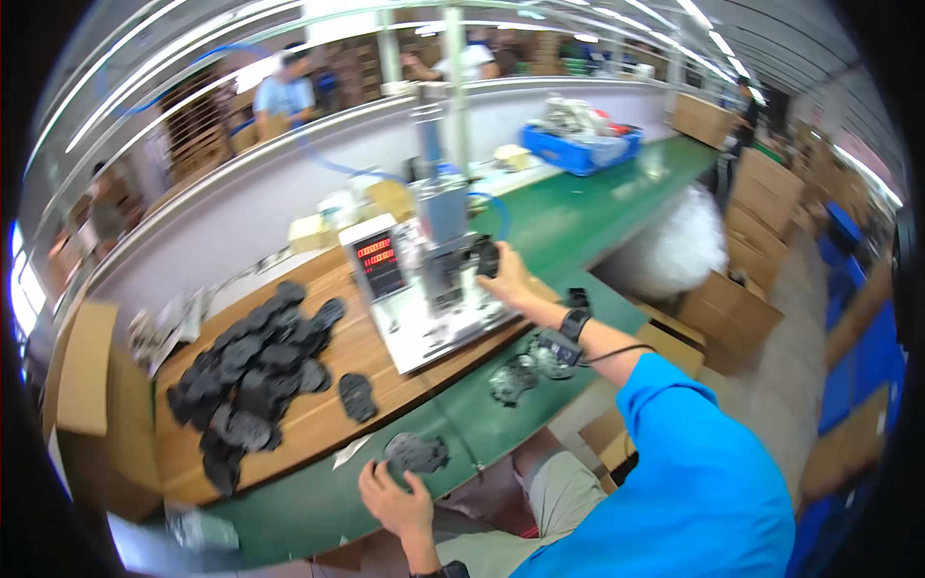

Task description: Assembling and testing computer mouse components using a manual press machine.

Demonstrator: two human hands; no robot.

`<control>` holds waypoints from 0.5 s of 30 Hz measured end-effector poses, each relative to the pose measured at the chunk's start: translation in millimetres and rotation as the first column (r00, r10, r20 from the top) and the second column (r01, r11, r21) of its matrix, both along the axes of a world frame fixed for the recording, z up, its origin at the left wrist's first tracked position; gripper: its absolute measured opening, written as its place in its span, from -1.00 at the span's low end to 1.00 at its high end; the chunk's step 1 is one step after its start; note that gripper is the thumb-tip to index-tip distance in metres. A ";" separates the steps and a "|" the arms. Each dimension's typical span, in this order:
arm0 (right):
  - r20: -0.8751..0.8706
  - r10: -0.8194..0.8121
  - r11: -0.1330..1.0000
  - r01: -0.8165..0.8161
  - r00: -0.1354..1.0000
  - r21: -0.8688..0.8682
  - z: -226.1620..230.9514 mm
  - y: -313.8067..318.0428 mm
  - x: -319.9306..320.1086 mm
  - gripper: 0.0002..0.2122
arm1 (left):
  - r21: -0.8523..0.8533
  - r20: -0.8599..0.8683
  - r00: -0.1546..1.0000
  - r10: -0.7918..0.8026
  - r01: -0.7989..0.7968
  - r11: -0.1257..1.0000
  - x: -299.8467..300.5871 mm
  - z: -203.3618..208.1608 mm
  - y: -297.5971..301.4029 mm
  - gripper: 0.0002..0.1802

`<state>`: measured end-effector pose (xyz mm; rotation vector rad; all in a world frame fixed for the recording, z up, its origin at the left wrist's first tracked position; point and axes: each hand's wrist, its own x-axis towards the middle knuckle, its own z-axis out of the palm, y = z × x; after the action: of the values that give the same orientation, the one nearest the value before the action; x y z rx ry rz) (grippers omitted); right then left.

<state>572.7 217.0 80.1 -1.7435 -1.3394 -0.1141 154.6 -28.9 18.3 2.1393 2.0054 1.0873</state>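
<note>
Presently, right hand grips black part at three o'clock of press; left hand, spread, seemingly empty, might carelessly sweep dark piece off bench.

I receive a bright feed, lit by rows of ceiling tubes and washed white at the left-hand window. I note pale glare on the green bench, a smeared red display, and straight edges bowing toward the black rim.
</note>
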 end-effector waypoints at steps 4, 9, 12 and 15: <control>-0.113 0.267 0.942 -0.235 0.957 0.238 28.8 -123.0 -63.7 -0.28 | -0.023 -0.005 0.999 0.041 -0.041 0.999 -14.6 8.3 -7.6 -0.51; -0.370 0.127 0.988 -0.085 0.920 0.129 36.7 -337.8 -60.3 -0.42 | 0.109 -0.194 0.981 -0.023 0.045 0.993 -9.2 27.4 -16.9 -0.43; -0.464 -0.335 0.924 0.382 0.820 0.009 -37.1 -426.9 -23.7 -0.56 | 0.085 -0.283 0.954 -0.101 0.130 0.988 -11.4 26.3 -16.2 -0.37; -0.380 -0.704 0.689 0.707 0.600 -0.161 -182.5 -517.7 37.7 -0.62 | 0.089 -0.256 0.940 -0.227 0.256 0.962 -20.8 -10.9 -1.3 -0.50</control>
<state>610.5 -300.7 -102.4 -2.0616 -0.2674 -0.1759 133.7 -30.2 7.4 2.6134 1.7310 0.9733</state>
